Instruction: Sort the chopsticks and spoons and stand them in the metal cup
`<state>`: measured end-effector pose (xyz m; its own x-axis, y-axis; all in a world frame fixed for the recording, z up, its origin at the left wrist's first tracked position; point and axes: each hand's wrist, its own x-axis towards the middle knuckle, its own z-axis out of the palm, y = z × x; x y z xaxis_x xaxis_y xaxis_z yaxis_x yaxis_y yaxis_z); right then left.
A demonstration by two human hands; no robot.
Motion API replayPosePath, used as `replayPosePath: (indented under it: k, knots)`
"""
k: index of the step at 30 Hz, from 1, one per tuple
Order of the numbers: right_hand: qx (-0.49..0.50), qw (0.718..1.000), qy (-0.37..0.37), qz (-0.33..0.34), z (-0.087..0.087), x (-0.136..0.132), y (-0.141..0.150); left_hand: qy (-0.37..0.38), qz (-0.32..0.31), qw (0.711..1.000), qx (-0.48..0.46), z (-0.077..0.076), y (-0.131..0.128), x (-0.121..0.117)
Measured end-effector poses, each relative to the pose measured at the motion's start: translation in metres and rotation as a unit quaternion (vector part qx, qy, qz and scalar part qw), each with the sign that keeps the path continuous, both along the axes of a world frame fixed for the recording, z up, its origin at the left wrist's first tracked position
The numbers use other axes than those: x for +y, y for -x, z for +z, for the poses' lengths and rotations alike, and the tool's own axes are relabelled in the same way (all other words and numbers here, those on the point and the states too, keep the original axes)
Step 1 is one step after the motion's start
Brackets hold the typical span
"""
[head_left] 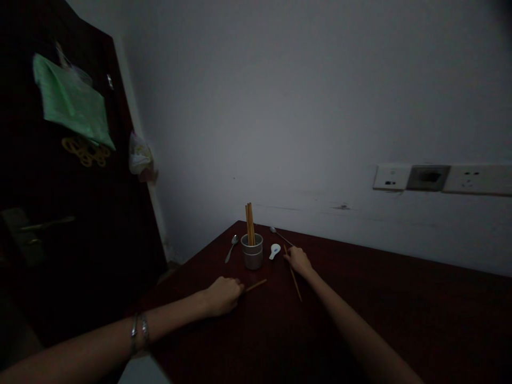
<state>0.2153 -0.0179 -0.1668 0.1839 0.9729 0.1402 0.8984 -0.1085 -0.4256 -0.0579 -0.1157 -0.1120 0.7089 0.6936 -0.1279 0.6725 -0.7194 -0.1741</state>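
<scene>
the left hand is curled round one chopstick; the right hand pinches a second chopstick near its far end. past them i see a metal cup on the table, holding more chopsticks.

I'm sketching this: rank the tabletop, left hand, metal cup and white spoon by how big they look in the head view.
1. Tabletop
2. Left hand
3. Metal cup
4. White spoon
</scene>
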Motion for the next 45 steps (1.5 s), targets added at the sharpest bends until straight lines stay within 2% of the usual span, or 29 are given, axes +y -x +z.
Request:
replayPosePath:
  k: [3, 5, 8, 10, 12, 14, 16, 18, 21, 27, 34, 41, 43, 45]
  knots:
    - [0.001, 1.000, -0.005, 0.000, 0.004, 0.002, -0.003, 0.001, -0.007, 1.000, -0.009, -0.001, 0.002, 0.002]
    - [0.003, 1.000, -0.018, 0.001, 0.011, 0.000, -0.004, 0.000, 0.010, 1.000, -0.019, 0.002, 0.003, 0.008]
    - [0.012, 0.998, -0.055, 0.018, 0.027, -0.003, -0.006, 0.006, 0.096, 0.995, -0.040, 0.012, 0.009, 0.026]
    - [0.033, 0.994, -0.086, 0.050, 0.040, -0.004, -0.004, 0.026, 0.161, 0.985, -0.063, 0.022, 0.015, 0.045]
    - [0.073, 0.987, -0.114, 0.088, 0.054, -0.002, -0.001, 0.034, 0.199, 0.975, -0.096, 0.031, 0.020, 0.065]
    - [0.123, 0.976, -0.132, 0.119, 0.068, 0.002, 0.005, 0.025, 0.192, 0.969, -0.153, 0.039, 0.023, 0.085]
    - [0.167, 0.967, -0.140, 0.130, 0.083, 0.008, 0.013, 0.022, 0.152, 0.960, -0.236, 0.044, 0.021, 0.104]
    - [0.201, 0.961, -0.138, 0.128, 0.095, 0.014, 0.022, 0.026, 0.118, 0.937, -0.329, 0.046, 0.013, 0.122]
    - [0.233, 0.957, -0.108, 0.132, 0.108, 0.025, 0.037, 0.045, 0.108, 0.890, -0.440, 0.045, -0.003, 0.146]
    - [0.224, 0.960, -0.079, 0.145, 0.111, 0.048, 0.071, 0.126, 0.087, 0.829, -0.539, 0.030, -0.033, 0.177]
    - [0.185, 0.959, -0.099, 0.191, 0.108, 0.062, 0.094, 0.137, 0.104, 0.817, -0.551, 0.014, -0.035, 0.191]
    - [0.164, 0.960, -0.120, 0.192, 0.107, 0.068, 0.089, 0.175, 0.144, 0.818, -0.529, 0.025, -0.031, 0.184]
    - [0.176, 0.956, -0.126, 0.197, 0.109, 0.069, 0.087, 0.207, 0.158, 0.803, -0.536, 0.031, -0.031, 0.182]
    - [0.196, 0.951, -0.133, 0.198, 0.113, 0.071, 0.084, 0.242, 0.166, 0.773, -0.562, 0.039, -0.032, 0.179]
